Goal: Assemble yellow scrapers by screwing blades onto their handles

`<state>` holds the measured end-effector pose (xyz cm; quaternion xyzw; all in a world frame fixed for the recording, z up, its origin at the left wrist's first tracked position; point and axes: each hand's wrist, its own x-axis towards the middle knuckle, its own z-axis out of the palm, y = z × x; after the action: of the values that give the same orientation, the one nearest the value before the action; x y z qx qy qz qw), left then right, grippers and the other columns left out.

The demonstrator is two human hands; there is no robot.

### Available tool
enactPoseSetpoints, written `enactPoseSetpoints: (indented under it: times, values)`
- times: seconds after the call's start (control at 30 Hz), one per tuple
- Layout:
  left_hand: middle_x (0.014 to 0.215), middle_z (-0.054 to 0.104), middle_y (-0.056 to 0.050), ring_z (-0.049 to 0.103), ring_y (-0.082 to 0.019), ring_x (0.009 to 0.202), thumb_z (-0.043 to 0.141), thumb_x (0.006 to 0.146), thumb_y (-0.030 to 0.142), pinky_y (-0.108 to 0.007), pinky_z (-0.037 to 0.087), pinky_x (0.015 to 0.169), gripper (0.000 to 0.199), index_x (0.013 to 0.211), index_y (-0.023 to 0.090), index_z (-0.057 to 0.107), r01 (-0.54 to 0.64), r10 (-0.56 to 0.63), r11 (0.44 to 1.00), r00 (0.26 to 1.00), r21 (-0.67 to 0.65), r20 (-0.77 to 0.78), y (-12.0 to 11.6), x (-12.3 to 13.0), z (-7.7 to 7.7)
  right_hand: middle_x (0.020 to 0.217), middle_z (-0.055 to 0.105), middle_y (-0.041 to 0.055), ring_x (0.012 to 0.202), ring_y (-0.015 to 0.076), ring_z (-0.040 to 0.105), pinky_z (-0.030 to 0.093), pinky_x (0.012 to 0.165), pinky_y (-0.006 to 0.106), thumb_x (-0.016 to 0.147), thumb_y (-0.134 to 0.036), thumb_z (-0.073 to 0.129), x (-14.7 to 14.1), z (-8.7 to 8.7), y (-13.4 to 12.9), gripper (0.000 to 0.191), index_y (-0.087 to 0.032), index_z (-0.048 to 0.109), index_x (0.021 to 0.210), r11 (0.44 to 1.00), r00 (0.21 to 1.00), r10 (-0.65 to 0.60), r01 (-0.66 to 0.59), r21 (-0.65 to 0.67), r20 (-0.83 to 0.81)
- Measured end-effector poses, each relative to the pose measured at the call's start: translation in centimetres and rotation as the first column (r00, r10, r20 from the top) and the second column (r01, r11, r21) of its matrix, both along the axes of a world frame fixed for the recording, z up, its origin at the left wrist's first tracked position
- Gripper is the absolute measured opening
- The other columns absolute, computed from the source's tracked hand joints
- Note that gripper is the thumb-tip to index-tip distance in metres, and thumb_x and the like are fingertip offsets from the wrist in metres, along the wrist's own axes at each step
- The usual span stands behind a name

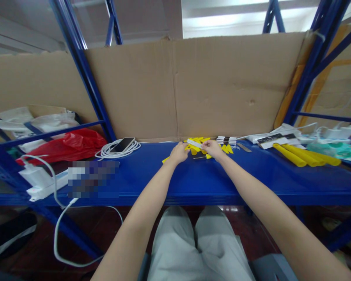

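A white strip (195,144) stretches between my two hands above the blue shelf top. My left hand (179,152) is closed with its fingertips at the strip's left end. At the other end, my right hand (213,150) pinches the strip between thumb and fingers. Several yellow pieces (194,151) lie beneath and around the strip, and a few yellow pointed pieces (227,148) sit just right of my right hand. A thin dark-shafted tool with a yellow end (208,156) rests in front of the pieces. Fingertip details are too small to make out.
White bundles with dark bands (226,140) stand behind my right hand, near a flat metal strip (244,147). Yellow rolls (301,154) lie farther right. Leftward are a coiled white cable (108,151), a phone (123,144), a power strip (49,188) and a red bag (73,145). Cardboard (222,86) closes the back.
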<state>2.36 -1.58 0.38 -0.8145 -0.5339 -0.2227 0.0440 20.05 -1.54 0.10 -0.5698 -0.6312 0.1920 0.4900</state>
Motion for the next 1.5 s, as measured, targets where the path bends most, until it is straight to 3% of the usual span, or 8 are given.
enactPoseSetpoints:
  times: [0.47,0.67,1.13,1.5]
  values:
    - [0.115,0.057,-0.008,0.055,-0.020,0.109,0.050,0.087,0.025,-0.028,0.042,0.094,0.034,0.121,0.021,0.057,-0.006,0.006,1.000,1.000,-0.021,0.024,-0.2,0.2,0.1,0.052,0.058,-0.0012,0.056,0.0130,0.053,0.038,0.055,0.023,0.067,-0.023,0.061,0.1,0.5,-0.9,0.013,-0.016,0.063,0.056,0.998,0.993,-0.040,0.044,-0.038,0.115]
    - [0.115,0.057,-0.008,0.055,-0.020,0.109,0.049,0.088,0.023,-0.028,0.042,0.094,0.034,0.120,0.019,0.057,0.031,-0.031,1.000,0.999,0.002,0.034,-0.1,0.2,0.1,0.049,0.055,-0.0016,0.055,0.0130,0.053,0.039,0.055,0.023,0.067,-0.024,0.062,-0.1,0.8,-1.2,0.015,-0.016,0.062,0.054,0.995,0.996,-0.079,0.081,-0.055,0.038]
    - [0.109,0.059,-0.009,0.056,-0.019,0.105,0.050,0.087,0.024,-0.027,0.042,0.092,0.033,0.117,0.016,0.061,0.088,-0.091,0.994,0.995,0.070,0.045,0.1,0.4,-0.1,0.052,0.054,-0.0010,0.054,0.0114,0.050,0.040,0.056,0.023,0.067,-0.022,0.063,-0.7,0.8,-1.5,0.019,-0.017,0.054,0.051,0.995,0.987,-0.045,0.031,-0.090,-0.157]
    - [0.113,0.058,-0.007,0.054,-0.019,0.108,0.048,0.089,0.025,-0.027,0.042,0.094,0.032,0.118,0.020,0.060,0.076,-0.077,0.996,0.997,0.046,0.017,-0.6,0.5,0.4,0.054,0.054,-0.0004,0.052,0.0095,0.047,0.038,0.052,0.021,0.075,-0.019,0.059,-1.0,1.3,-2.2,0.024,-0.017,0.051,0.053,0.986,0.982,-0.060,0.030,-0.165,-0.179]
